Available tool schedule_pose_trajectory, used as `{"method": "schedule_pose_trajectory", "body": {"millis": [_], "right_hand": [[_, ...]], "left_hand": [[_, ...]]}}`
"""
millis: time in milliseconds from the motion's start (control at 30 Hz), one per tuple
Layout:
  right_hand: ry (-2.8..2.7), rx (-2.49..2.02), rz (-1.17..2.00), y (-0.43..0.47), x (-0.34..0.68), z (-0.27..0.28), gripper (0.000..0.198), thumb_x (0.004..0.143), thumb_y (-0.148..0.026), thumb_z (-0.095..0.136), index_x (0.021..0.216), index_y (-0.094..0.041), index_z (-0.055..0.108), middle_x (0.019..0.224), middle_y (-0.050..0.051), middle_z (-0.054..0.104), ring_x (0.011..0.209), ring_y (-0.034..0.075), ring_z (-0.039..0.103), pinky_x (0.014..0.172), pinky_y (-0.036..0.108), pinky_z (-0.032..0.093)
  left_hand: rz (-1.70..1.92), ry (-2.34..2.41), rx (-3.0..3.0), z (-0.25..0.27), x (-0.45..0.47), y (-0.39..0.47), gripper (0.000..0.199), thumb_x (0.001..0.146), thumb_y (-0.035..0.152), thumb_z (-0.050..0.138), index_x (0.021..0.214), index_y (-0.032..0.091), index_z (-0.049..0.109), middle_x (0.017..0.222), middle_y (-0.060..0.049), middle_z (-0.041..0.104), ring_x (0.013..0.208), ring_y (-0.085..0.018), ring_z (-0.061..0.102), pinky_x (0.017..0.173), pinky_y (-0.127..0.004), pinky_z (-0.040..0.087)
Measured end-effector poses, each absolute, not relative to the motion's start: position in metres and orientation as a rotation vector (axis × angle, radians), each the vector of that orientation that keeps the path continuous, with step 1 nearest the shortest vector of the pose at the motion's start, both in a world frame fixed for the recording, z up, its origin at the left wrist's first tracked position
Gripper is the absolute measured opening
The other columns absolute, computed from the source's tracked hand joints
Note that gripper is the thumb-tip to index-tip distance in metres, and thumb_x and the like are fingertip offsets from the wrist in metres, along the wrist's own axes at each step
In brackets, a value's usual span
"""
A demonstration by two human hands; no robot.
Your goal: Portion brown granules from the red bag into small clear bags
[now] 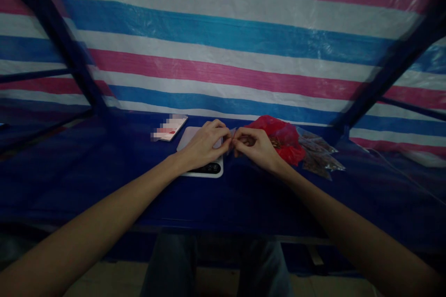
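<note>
Over the right side of a white kitchen scale [188,135] with a black display strip, my left hand [209,143] is closed in a pinch. Close beside it, my right hand [258,147] pinches too, the fingertips of both almost meeting. Between them shows a bit of clear plastic bag [230,137], gripped by both hands; most of it is hidden by the fingers. A red plastic bag [294,141] lies open behind my right hand, with brownish dried pieces inside. To its right, several clear bags [316,157] of brown contents lie overlapping.
A phone [173,129] with a lit screen lies left of the scale on the blue tabletop [244,204]. Behind stands a striped plastic sheet [223,65]. Dark blue metal posts [75,51] slant up at both sides. A thin cord [400,171] runs at the right.
</note>
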State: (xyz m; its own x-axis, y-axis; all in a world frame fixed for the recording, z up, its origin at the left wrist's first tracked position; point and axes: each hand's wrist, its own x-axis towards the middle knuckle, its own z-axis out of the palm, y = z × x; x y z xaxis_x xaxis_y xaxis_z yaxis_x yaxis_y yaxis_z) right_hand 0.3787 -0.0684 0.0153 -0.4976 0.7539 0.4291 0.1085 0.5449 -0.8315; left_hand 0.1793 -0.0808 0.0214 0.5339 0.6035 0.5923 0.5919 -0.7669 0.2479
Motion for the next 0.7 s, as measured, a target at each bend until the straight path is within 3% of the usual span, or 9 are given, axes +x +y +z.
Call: {"method": "schedule_pose_trajectory", "body": {"millis": [333,500,700], "right_hand": [[-1.875,-0.898,0.742,-0.074,0.371,0.011,0.007,0.070,-0.017,0.058,0.063,-0.016,0.061,0.060,-0.003,0.058,0.056,0.010,0.050,0.054,0.023,0.038],[-1.832,-1.075,0.466,-0.071,0.374,0.011,0.014,0.069,-0.019,0.060,0.057,-0.018,0.052,0.053,-0.004,0.050,0.052,0.010,0.044,0.050,0.024,0.029],[-1.866,-1.167,0.242,-0.070,0.377,0.014,0.021,0.071,-0.018,0.062,0.059,-0.020,0.045,0.053,-0.006,0.044,0.051,0.010,0.041,0.052,0.026,0.027]], "left_hand": [[1.061,1.225,2.762,0.020,0.190,-0.085,0.016,0.084,0.019,0.063,0.070,0.018,0.056,0.077,-0.002,0.053,0.080,-0.019,0.051,0.070,-0.033,0.037],[1.152,1.416,2.720,0.021,0.189,-0.086,0.015,0.083,0.018,0.061,0.069,0.018,0.059,0.074,-0.003,0.052,0.078,-0.019,0.050,0.068,-0.033,0.036],[1.244,1.478,2.604,0.019,0.193,-0.087,0.014,0.079,0.017,0.061,0.065,0.018,0.059,0.080,-0.004,0.057,0.081,-0.020,0.054,0.074,-0.034,0.040]]}}
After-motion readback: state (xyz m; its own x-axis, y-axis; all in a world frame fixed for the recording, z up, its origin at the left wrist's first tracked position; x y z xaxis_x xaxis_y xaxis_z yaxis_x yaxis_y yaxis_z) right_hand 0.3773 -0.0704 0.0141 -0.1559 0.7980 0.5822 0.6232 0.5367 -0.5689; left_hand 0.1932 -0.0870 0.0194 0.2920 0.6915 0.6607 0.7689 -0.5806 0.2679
